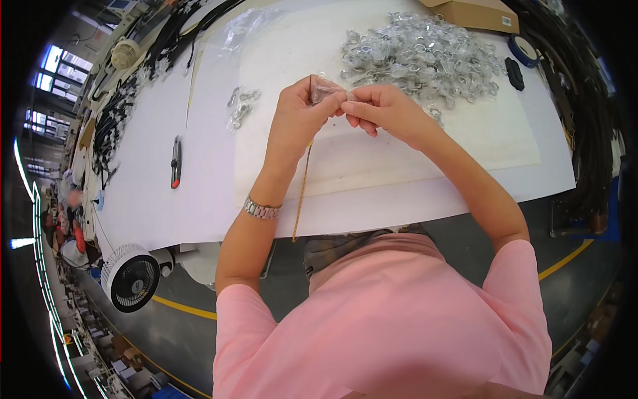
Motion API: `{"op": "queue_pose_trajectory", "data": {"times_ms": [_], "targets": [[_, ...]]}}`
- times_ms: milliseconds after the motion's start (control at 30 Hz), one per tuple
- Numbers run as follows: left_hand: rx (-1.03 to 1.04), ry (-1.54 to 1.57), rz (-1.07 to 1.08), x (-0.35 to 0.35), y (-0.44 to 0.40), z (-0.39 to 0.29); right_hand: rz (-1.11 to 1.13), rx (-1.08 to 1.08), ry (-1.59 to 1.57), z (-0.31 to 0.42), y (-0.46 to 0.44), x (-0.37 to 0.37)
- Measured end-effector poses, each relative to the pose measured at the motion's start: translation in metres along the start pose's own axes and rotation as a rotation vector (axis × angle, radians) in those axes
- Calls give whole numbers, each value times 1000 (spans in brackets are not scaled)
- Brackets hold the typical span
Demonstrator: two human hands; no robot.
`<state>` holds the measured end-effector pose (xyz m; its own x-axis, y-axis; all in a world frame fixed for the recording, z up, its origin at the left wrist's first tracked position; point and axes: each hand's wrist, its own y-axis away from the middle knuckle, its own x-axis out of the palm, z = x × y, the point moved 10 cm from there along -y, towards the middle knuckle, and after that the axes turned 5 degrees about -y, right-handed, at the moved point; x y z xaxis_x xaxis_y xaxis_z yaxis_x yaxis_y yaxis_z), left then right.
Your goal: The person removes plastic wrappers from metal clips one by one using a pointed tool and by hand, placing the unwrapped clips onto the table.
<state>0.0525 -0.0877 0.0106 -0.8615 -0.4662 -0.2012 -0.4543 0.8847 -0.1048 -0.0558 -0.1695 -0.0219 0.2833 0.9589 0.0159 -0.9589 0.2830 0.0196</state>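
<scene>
A utility knife [176, 163] lies on the surface [146, 206] towards half past nine; a fan [135, 282] (black-grilled) is at eight. A cardboard box [480, 14] sits at one o'clock, a tape roll [516, 54] at two, near a small black object [514, 74], perhaps a tool.

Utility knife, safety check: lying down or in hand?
Lying down: the knife rests on the tabletop, apart from left hand and right hand.

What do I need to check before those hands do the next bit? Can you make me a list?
1. Clear plastic held: ok, in the left hand, with the right hand pinching at its edge.
2. Cord tucked away: not ok, it runs loose below the left hand.
3. Utility knife away from fingers: ok, off left.
4. Knife blade pulled in: cannot tell.
5. Big pile apart from small group: ok.
</scene>
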Motion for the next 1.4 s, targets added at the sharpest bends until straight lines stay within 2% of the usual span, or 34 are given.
{"op": "queue_pose_trajectory", "data": {"times_ms": [100,200,300,400,533,633,667,767,867,933,1100,1200,1300,1400], "targets": [[-12,104,68,4,0,1,33,121,-182,-2,5,0],[26,174,102,6,2,-8,202,233,-654,-10,6,8],[19,167,216,12,3,-8,269,325,-826,-23,9,15],[-72,351,226,3,0,10,227,243,-686,-16,5,12],[23,790,252,-17,-12,11,-19,105,-297,2,9,-6],[-109,114,-28,-44,-14,16,-76,1,-188,14,11,-12],[-56,-126,-22,-39,-10,6,-77,-27,-171,16,10,-12],[38,-56,217,-15,-6,1,-128,-85,-115,18,8,-19],[78,-74,362,4,4,-14,-210,-112,-32,17,9,-25],[59,-56,379,17,9,-11,-271,-132,46,20,11,-27],[-6,20,312,28,10,0,-375,-207,226,31,19,-20],[53,-194,138,26,13,-10,-417,-222,253,33,21,-17],[207,-284,31,22,12,-16,-370,-178,261,35,19,-10],[108,-342,81,15,6,3,-307,-94,254,24,15,-6]]}}
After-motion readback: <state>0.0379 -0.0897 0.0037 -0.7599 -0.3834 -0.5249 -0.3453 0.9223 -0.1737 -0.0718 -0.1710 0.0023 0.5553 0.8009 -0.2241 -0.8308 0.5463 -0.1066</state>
